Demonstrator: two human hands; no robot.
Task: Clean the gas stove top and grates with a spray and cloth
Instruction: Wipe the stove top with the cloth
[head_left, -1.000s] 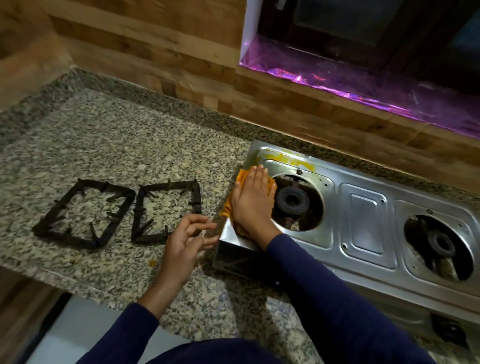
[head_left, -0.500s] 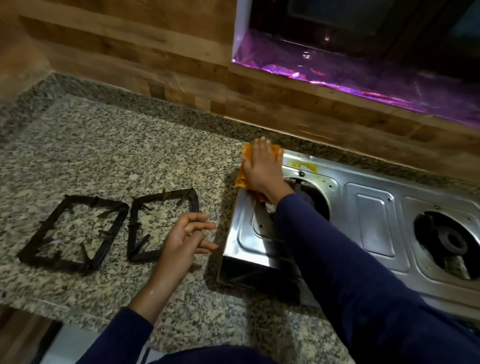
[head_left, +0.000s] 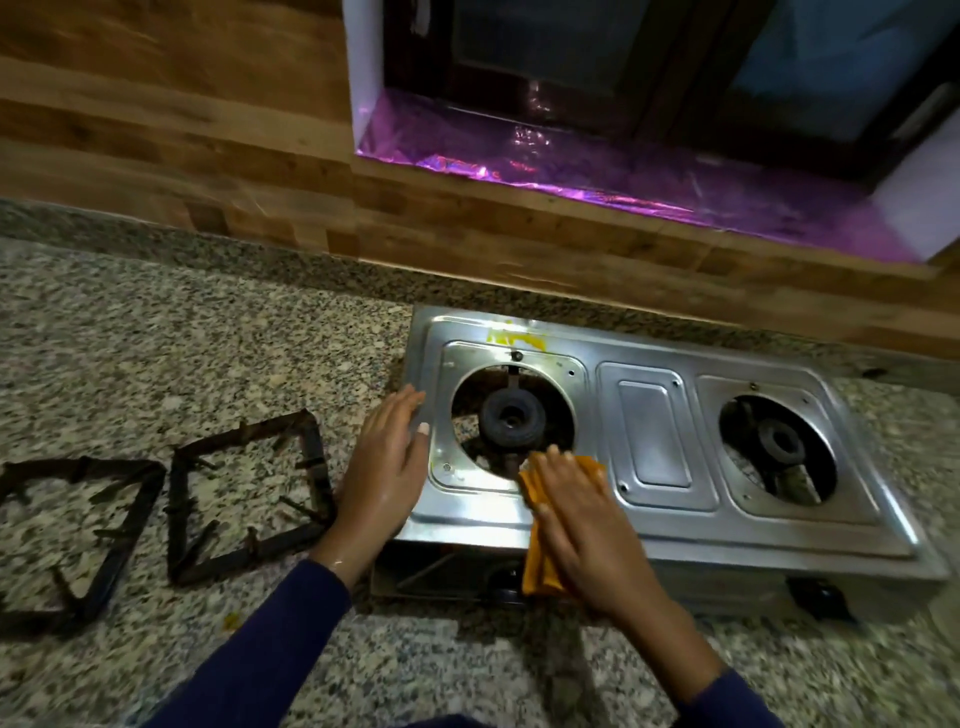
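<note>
Two burners stand bare in the steel stove top (head_left: 654, 431), its grates lifted off, so the wiping stage is under way by my reading. The orange cloth (head_left: 537, 566) lies on the stove's front lip, just in front of the left burner (head_left: 511, 415), and hangs over the front edge. The right hand (head_left: 582, 535) presses it flat, fingers straight and close together, none curled round it. The left hand (head_left: 387, 467) rests flat against the stove's left edge with straight fingers and holds nothing; it seems to steady the stove.

Along the stove's back edge, behind the left burner, sits a yellow smear (head_left: 514, 338) — that strip looks not yet cleaned. The steel round the right burner (head_left: 779, 441) shines, but whether it has been wiped I cannot tell.

Left of the stove, on the granite desk (head_left: 182, 353), lie the two grates side by side: the near grate (head_left: 249, 553) just beside the left hand, the far grate (head_left: 78, 466) beyond it. Both look dark and crusted — I judge them yet to be cleaned. No spray bottle is in view. Behind the stove runs a wood-panelled wall (head_left: 156, 130), and above it a sill lined with purple foil (head_left: 623, 176).
</note>
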